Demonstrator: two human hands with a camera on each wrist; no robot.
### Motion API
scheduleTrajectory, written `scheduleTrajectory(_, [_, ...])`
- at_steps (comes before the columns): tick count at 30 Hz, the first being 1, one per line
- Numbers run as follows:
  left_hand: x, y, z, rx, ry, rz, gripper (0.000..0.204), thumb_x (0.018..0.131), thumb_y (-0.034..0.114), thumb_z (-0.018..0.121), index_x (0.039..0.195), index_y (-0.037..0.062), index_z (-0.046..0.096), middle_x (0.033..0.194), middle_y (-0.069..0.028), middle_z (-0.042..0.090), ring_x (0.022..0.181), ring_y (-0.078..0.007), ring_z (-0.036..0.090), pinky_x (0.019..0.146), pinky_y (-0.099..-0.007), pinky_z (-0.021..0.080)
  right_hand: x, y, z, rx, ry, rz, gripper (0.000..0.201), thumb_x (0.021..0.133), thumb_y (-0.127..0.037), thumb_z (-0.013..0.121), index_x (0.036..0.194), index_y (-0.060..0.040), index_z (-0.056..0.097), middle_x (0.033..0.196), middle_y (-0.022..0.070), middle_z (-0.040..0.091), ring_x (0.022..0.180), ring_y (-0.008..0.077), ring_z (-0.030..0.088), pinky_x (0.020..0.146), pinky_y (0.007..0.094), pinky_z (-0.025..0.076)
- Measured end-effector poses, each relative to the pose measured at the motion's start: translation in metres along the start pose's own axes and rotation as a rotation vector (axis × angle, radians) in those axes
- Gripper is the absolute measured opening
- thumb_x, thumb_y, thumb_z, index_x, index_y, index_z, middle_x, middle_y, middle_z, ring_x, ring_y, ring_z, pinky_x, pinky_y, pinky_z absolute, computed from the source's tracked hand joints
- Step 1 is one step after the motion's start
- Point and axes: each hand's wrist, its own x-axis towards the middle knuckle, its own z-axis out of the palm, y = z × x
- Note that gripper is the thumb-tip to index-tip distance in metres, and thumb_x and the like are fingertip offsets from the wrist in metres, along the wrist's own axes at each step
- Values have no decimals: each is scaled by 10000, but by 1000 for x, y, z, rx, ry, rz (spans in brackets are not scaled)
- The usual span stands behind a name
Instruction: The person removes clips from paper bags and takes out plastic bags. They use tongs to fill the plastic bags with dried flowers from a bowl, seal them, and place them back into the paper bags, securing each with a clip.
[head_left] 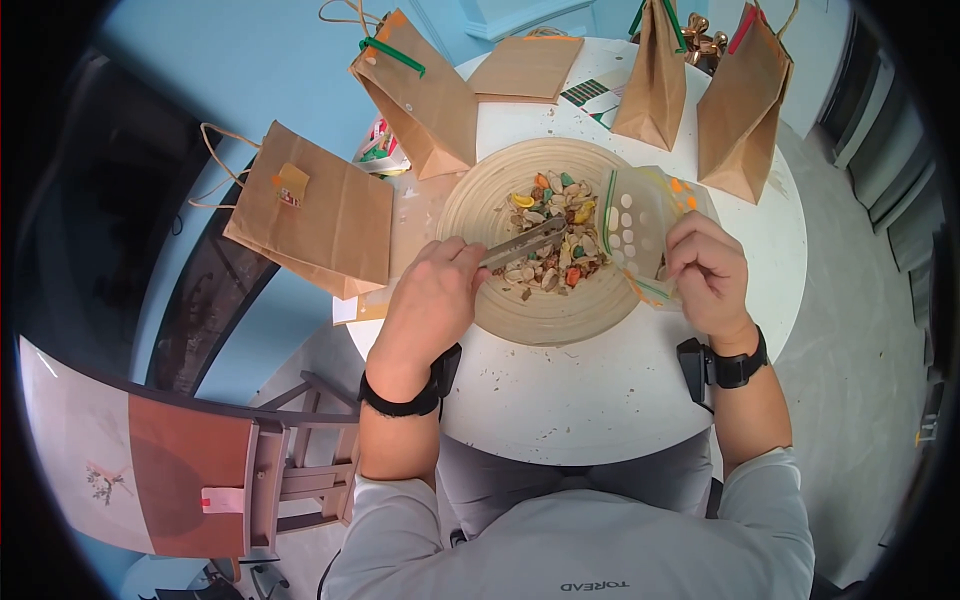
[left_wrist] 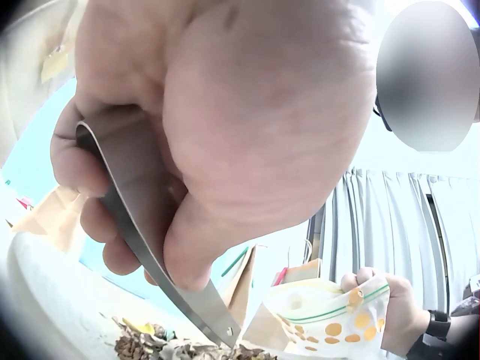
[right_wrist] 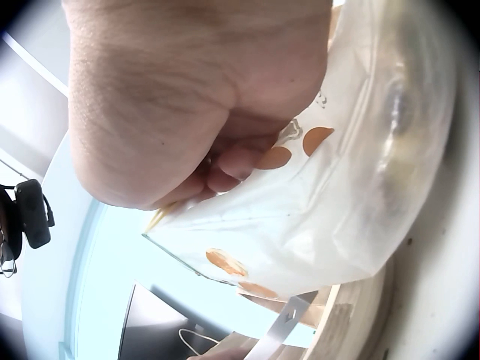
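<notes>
My left hand (head_left: 430, 295) grips a pair of metal tongs (head_left: 520, 246), their tips over a heap of dried potpourri-like pieces (head_left: 575, 247) in pale, green, orange and yellow. The heap lies on a round ridged wooden tray (head_left: 490, 315). In the left wrist view, the bent end of the tongs sits inside my palm, with thumb and fingers around the arms. My right hand (head_left: 708, 275) pinches the edge of a translucent zip bag (right_wrist: 337, 217) with orange dots. The bag's green-lined mouth faces the heap, and blurred contents show through its side in the right wrist view.
Brown paper bags stand around the white round table (head_left: 570, 400): one at left (head_left: 320, 215), one at back left (head_left: 425, 110), two at back right (head_left: 650, 90) (head_left: 742, 115). A flat paper bag (head_left: 525, 68) lies at the back. Crumbs dot the table's near side; a chair (head_left: 300, 470) stands left.
</notes>
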Motion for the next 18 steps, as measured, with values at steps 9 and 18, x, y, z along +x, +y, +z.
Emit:
scheduleTrajectory(9, [30,14,-26,-27,91,-34,219,904,43,755,1111,-11,709,996,-184,668,964,-409,648,809,-468,524,0,-1,0,-71,127,-24,167,737,133,492,772,15,605,885,91,603,713,170,519,655,262,434])
scheduleTrajectory(18, [24,-10,12,-139,-145,96,380,837,45,812,1209,33,734,1009,-167,673,960,-401,641,840,-461,529,-3,2,-5,-81,309,19,167,760,137,464,793,15,573,902,97,591,771,172,525,727,266,441])
